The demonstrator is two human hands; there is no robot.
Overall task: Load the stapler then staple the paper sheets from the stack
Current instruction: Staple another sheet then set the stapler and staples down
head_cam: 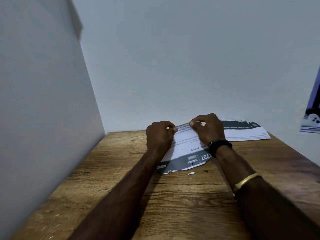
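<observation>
A printed paper sheet [185,149] with a grey band and a torn near edge lies on the wooden table [121,196], its far edge lifted. My left hand [159,135] pinches that far edge at the left, and my right hand [207,129] pinches it at the right. A stack of printed sheets [245,132] lies behind my right hand against the wall. No stapler is visible in the head view.
A small scrap of torn paper [191,173] lies just in front of the sheet. Walls close off the table at the left and back. A white game controller [311,119] sits on something at the far right edge.
</observation>
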